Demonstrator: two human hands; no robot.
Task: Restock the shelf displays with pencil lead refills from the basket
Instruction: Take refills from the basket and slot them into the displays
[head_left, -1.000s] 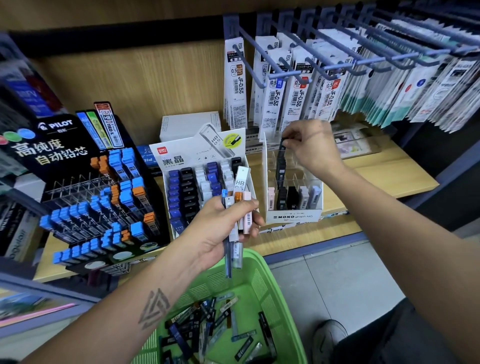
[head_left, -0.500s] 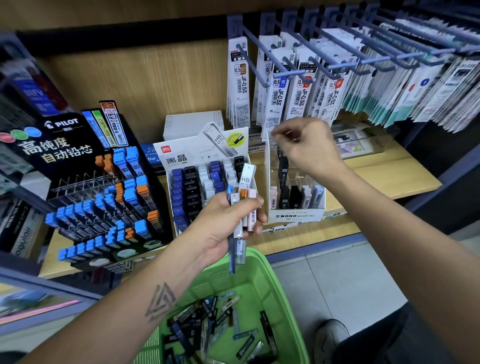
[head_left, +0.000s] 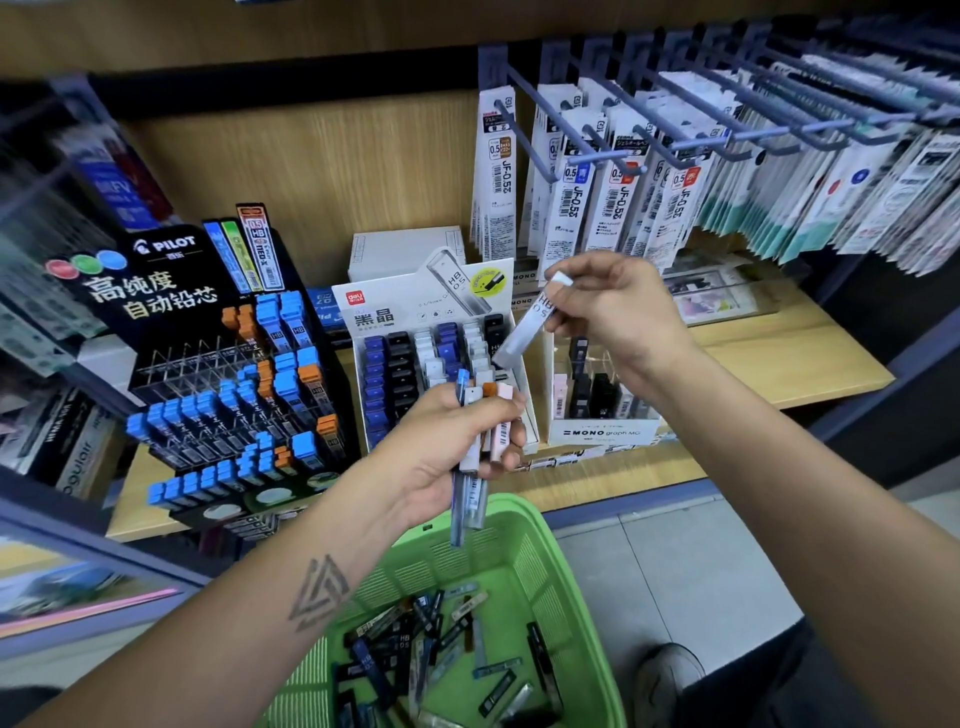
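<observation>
Three displays sit on the wooden shelf (head_left: 779, 364), tilted toward the shopper so labels read at a glance: black Pilot rack (head_left: 228, 384) on the left with blue and orange caps, white Deli box (head_left: 431, 353) in the middle, white Mono box (head_left: 602, 410) on the right, only partly filled. Green basket (head_left: 519, 597) sits below the shelf edge, close under the hands, loose refills (head_left: 441, 660) heaped inside for quick reach. Left hand (head_left: 457, 441) is curled round a mixed bundle of refills (head_left: 478, 436), caps up, probably so types can be picked by colour. Right hand (head_left: 618, 312) pinches one clear HB refill (head_left: 530, 327) by its top end, slanted above the Deli and Mono boxes. Likely step: matching it to a slot; which slot, cannot tell.
</observation>
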